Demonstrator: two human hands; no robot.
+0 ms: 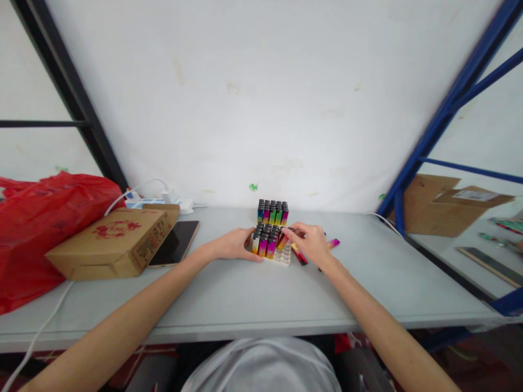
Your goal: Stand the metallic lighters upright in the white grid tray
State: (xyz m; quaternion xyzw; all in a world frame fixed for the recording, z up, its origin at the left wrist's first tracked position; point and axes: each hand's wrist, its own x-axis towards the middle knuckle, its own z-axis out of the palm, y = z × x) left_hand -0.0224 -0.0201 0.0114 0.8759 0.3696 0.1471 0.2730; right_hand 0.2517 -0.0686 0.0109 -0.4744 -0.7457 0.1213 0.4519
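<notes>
Upright lighters (270,249) with black tops and shiny, multicoloured bodies fill the left part of a white tray (283,258) with round holes. My left hand (235,244) is curved around the tray's left end, thumb along the front and fingers behind, gripping it. Between thumb and fingertips, my right hand (311,243) pinches a red-gold lighter (283,239), tilted over the tray's right part, where bare holes show. A red lighter (300,256) lies beside the tray, below the right hand. Farther right, a magenta-yellow lighter (334,243) lies partly behind that hand.
Behind the tray stands a second block of upright lighters (273,212), near the wall. On the left are a cardboard box (114,239), a dark tablet-like device (175,243), a red plastic bag (36,234) and a white power strip (186,206). Blue rack posts (441,114) rise at right.
</notes>
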